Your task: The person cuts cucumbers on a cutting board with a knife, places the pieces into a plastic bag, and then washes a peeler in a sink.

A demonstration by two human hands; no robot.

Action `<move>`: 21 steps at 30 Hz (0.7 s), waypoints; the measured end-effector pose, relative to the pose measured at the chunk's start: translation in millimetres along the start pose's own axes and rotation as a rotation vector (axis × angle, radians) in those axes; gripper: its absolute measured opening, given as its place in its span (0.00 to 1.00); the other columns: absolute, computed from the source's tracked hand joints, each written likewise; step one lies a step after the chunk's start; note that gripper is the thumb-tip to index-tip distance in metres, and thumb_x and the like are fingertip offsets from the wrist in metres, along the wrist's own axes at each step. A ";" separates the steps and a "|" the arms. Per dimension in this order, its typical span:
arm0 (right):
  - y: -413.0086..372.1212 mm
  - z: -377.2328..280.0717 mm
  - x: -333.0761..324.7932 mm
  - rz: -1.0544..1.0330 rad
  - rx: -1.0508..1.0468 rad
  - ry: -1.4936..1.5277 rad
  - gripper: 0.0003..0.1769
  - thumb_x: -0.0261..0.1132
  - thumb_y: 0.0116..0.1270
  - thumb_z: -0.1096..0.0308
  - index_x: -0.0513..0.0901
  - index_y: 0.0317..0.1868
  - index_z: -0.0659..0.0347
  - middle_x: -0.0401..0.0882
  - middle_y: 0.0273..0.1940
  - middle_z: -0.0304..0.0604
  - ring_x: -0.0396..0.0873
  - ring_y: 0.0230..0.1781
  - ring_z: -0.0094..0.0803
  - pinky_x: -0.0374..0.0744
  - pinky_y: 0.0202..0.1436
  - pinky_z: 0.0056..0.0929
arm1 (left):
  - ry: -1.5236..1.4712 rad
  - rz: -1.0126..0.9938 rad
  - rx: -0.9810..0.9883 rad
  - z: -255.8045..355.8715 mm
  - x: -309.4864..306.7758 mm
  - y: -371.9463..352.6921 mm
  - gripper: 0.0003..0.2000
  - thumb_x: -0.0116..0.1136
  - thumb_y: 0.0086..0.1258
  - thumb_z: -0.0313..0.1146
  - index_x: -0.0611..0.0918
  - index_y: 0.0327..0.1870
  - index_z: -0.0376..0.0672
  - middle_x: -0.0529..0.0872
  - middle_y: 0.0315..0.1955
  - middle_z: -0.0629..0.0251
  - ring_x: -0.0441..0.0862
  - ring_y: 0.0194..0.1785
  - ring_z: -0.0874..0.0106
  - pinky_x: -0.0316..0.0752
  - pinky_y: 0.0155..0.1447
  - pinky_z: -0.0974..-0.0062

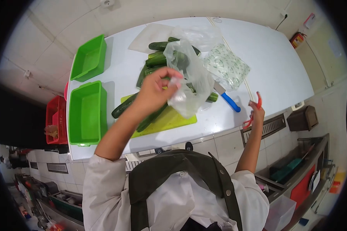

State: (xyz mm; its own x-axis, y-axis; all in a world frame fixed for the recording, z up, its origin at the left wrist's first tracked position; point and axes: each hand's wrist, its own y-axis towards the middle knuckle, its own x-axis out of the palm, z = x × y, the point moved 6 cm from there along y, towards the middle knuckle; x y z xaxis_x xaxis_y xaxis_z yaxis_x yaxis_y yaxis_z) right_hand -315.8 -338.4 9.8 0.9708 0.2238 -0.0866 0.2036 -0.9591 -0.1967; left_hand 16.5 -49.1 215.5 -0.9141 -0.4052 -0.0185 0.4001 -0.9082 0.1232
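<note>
My left hand [158, 88] pinches the edge of a clear plastic bag [198, 82], which hangs over part of a pile of dark green cucumbers [157, 61]. Near the table's front edge, on the right, my right hand [256, 111] is closed around a red object [259, 101], perhaps a peeler or scissors. A knife [230, 102] with a blue handle lies between my hands. Below the pile is a yellow-green cutting board [169, 122], with some of the long green vegetables lying across it.
Two green trays [89, 57] [87, 113] stand at the table's left end. A green-patterned plastic package [227, 66] lies right of the pile. More clear plastic [206, 36] is behind. A red crate [56, 115] is beyond the left edge.
</note>
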 end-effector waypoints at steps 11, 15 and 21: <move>-161.9 -201.2 246.1 -0.795 -0.671 -0.578 0.10 0.64 0.48 0.72 0.81 0.32 0.66 0.82 0.35 0.47 0.74 0.21 0.37 0.72 0.26 0.30 | -0.124 0.197 -0.015 -29.2 4.3 -39.9 0.12 0.53 0.62 0.18 0.73 0.47 0.36 0.78 0.36 0.67 0.75 0.34 0.83 0.71 0.37 0.85; -145.9 -212.5 255.4 -0.576 -0.805 -0.667 0.17 0.67 0.46 0.67 0.80 0.36 0.68 0.78 0.38 0.58 0.77 0.34 0.54 0.76 0.39 0.41 | -0.136 0.280 0.020 -27.8 -13.5 -35.4 0.13 0.53 0.61 0.18 0.73 0.47 0.36 0.76 0.36 0.68 0.75 0.33 0.83 0.71 0.36 0.85; -59.8 -212.6 273.7 -0.205 -0.727 -0.418 0.40 0.74 0.44 0.54 0.71 0.54 0.69 0.79 0.40 0.52 0.79 0.36 0.41 0.78 0.38 0.33 | -0.277 0.436 0.042 -41.7 -35.6 -20.6 0.15 0.55 0.62 0.21 0.68 0.48 0.39 0.76 0.38 0.67 0.76 0.34 0.81 0.71 0.35 0.84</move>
State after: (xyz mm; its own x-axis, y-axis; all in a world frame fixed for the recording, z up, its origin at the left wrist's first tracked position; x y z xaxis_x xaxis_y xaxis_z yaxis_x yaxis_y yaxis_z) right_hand -35.3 -256.7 205.4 0.8087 0.3131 -0.4981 0.5389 -0.7339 0.4136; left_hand 43.6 -20.4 172.3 -0.6482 -0.6971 0.3066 0.7502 -0.6535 0.1002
